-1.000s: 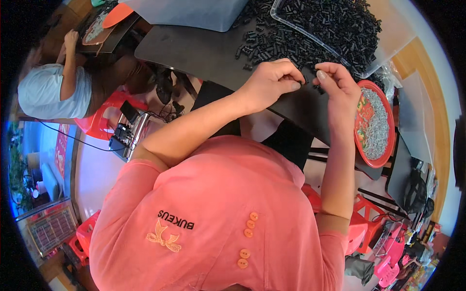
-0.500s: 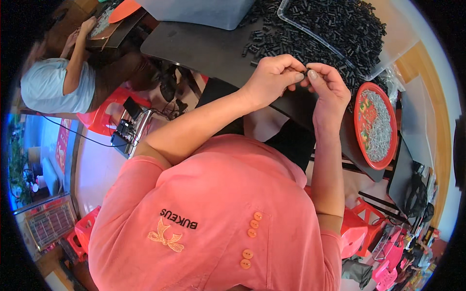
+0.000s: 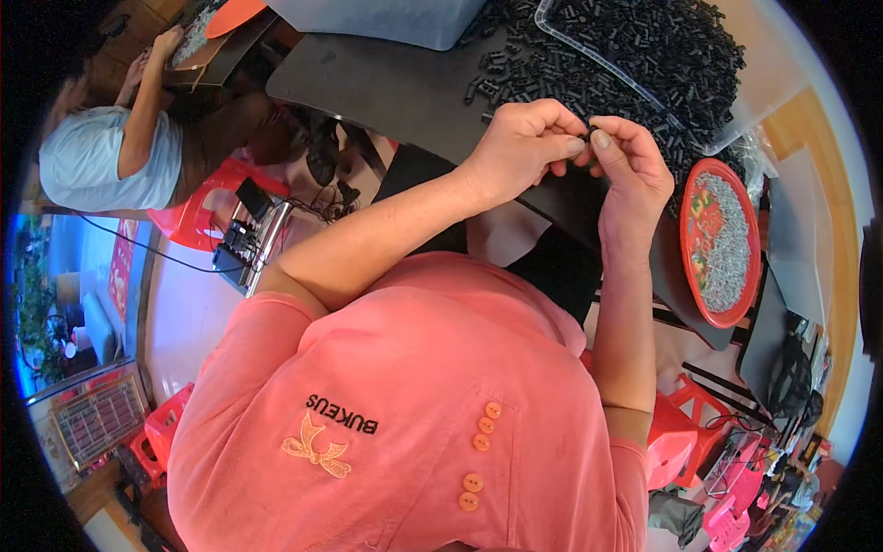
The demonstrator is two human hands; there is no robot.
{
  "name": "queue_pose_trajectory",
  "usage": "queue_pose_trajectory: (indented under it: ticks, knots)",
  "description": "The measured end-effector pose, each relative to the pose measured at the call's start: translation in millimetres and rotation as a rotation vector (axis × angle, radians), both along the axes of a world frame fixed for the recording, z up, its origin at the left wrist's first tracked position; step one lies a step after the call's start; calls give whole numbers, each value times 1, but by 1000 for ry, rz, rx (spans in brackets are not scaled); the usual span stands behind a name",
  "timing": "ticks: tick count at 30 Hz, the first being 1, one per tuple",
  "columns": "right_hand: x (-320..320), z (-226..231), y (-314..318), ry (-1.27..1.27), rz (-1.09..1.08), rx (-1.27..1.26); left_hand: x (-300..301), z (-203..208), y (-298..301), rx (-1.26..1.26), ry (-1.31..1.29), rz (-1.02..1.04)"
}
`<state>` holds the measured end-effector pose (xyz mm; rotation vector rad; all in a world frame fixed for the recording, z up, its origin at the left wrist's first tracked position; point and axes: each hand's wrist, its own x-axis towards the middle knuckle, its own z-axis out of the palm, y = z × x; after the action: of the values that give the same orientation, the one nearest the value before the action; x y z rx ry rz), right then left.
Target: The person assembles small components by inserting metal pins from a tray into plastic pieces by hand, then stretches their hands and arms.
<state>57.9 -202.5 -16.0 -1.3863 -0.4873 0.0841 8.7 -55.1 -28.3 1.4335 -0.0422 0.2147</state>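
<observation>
My left hand [image 3: 526, 147] and my right hand [image 3: 632, 164] meet over the near edge of the dark table [image 3: 386, 87]. Thumb and forefinger of each are pinched on a small black piece [image 3: 587, 135], mostly covered by the fingertips; its exact kind is too small to tell. Beyond my hands lies a heap of small black plastic parts [image 3: 635, 64], partly inside a clear plastic bin [image 3: 598, 57] and partly spilled on the tabletop. Right of my right hand is a red oval tray [image 3: 686, 248] with many small silvery pieces [image 3: 727, 244] in it.
A translucent grey bin [image 3: 368, 20] stands at the table's far side. At the far left, another person [image 3: 110, 156] in a light blue shirt sits on a red stool [image 3: 198, 207] by a second table. More red stools [image 3: 671, 442] stand at right, behind my right arm.
My hands remain pinched together at nearly the same place. The whole view has shifted slightly, and the fingers are angled a little differently around the black piece.
</observation>
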Motion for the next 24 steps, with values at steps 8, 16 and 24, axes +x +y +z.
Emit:
queue_pose_trajectory:
  ticks: [8,16,24]
  knots:
    - [0,-1,1,9,5,-46,-3,3,0,-35,8,11]
    - [-4,-2,1,-50,-30,-59,-1,-2,-1,25,-78,27]
    - [-9,-2,2,-178,-120,-227,-4,-2,-2,17,-66,53]
